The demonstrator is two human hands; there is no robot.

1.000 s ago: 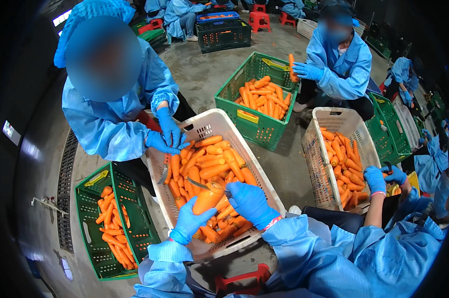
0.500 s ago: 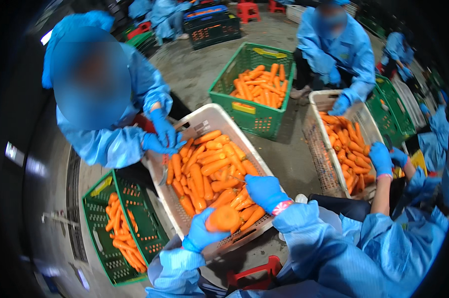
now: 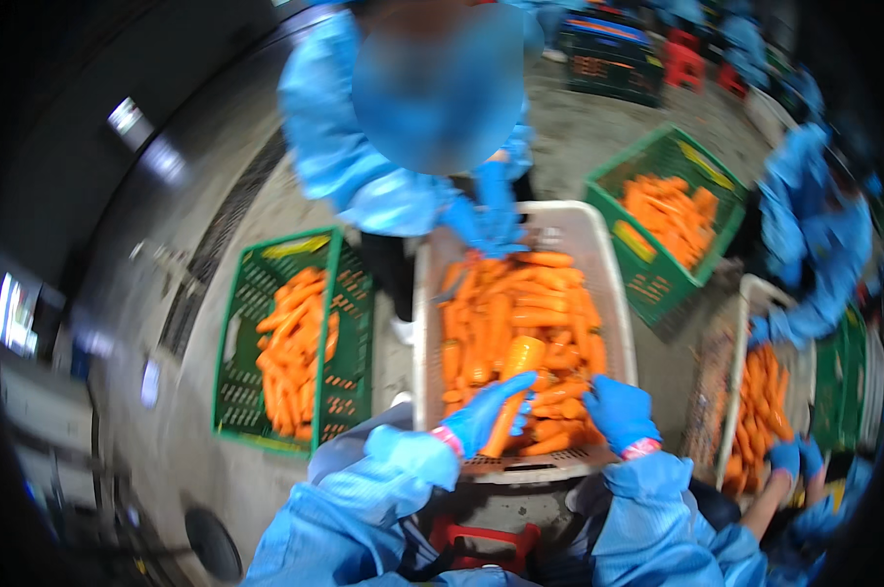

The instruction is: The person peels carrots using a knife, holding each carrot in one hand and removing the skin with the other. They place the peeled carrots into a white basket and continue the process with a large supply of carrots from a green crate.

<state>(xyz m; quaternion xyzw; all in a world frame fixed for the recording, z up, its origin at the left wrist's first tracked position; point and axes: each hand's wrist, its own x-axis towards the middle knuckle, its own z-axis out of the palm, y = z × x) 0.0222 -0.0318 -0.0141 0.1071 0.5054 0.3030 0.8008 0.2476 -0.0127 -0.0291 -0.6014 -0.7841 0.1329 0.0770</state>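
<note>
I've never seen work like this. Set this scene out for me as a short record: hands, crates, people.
Left hand: gloved left hand gripping a carrot over the crate
Right hand: gloved right hand by the crate's near right corner; whether it holds anything is unclear
Main crate: white crate filled with loose carrots
Left side: green crate holding carrots
Far right: second green crate, also holding carrots
Opposite: co-worker in blue sleeves, gloved hands at the far rim
</note>
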